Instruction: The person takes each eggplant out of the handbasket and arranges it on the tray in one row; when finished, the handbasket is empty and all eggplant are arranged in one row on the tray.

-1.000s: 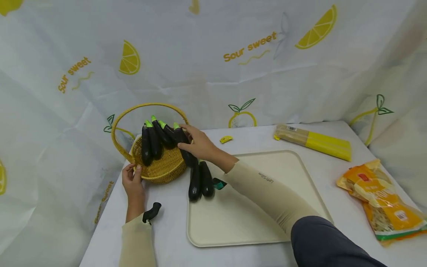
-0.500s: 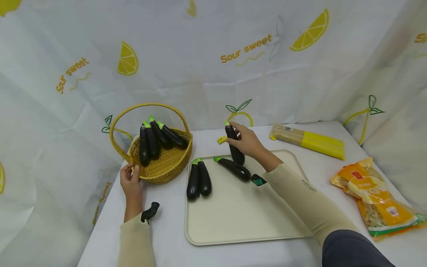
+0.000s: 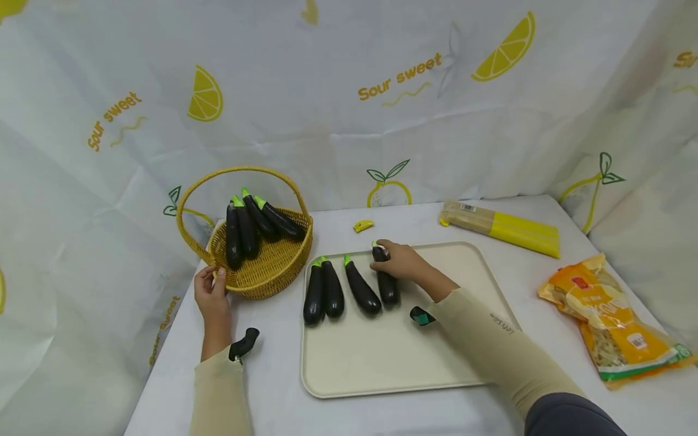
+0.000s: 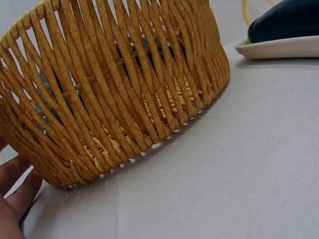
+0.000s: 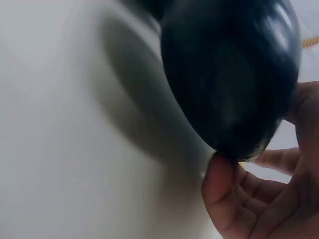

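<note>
White sheeting (image 3: pixel 305 103) with yellow lemon slices (image 3: pixel 206 97) and the words "Sour sweet" hangs behind a table (image 3: pixel 278 369) spread with pale cloth. Near the table's far-left corner we see a wicker basket (image 3: pixel 272 284), its arched handle raised, with four eggplants (image 3: pixel 248 233) leaning together inside, stem ends up and toward the far rim.

The left hand (image 3: pixel 211 297) grips the basket at its near-left side – thumb up by the rim, fingers on the outer wall.

To the basket's right lies a cream tray (image 3: pixel 382 357). By its far-left corner we count a side-by-side pair of eggplants (image 3: pixel 314 297), with a third eggplant (image 3: pixel 362 289) a little apart on their right, all three with green caps toward the tray's far edge. Just beyond that one, the right hand (image 3: pixel 406 261) has its fingers bent round the stem end of a fourth eggplant (image 3: pixel 388 287) at the far edge; we cannot tell whether its whole length touches the tray.

Between the tray and the table's far edge sits a small yellow packet (image 3: pixel 363 226). Toward the far-right corner we find a long yellow-and-tan packet (image 3: pixel 501 229) – and, along the right edge, an orange bag (image 3: pixel 616 321) of pale strips.
</note>
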`<state>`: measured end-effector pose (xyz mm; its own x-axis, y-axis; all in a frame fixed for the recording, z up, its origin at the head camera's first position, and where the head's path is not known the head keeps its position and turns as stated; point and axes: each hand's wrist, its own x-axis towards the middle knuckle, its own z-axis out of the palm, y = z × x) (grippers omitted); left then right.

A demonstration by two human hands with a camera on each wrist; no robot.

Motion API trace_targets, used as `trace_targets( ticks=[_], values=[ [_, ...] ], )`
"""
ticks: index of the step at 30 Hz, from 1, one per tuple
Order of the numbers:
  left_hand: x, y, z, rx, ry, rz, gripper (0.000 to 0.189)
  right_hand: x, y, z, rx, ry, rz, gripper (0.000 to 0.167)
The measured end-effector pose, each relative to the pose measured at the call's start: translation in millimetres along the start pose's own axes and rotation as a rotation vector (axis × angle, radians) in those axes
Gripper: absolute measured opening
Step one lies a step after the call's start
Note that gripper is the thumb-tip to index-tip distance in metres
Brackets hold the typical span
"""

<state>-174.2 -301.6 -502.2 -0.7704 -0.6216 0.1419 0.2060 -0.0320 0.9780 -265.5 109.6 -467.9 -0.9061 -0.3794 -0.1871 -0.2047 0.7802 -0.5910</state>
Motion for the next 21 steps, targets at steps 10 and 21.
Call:
trace_targets(
  ticks=[10,21],
  values=[
    [-2.8,10.8,1.5,-0.009,-0.01,-0.007,0.031,-7.8,-18.4,28.0,0.016,0.039,0.034,0.076],
    [-1.3,2.1,2.2,-0.003,0.007,-0.004,0.03,-12.7,-17.9,29.5,-0.026,0.075,0.039,0.072]
  ],
)
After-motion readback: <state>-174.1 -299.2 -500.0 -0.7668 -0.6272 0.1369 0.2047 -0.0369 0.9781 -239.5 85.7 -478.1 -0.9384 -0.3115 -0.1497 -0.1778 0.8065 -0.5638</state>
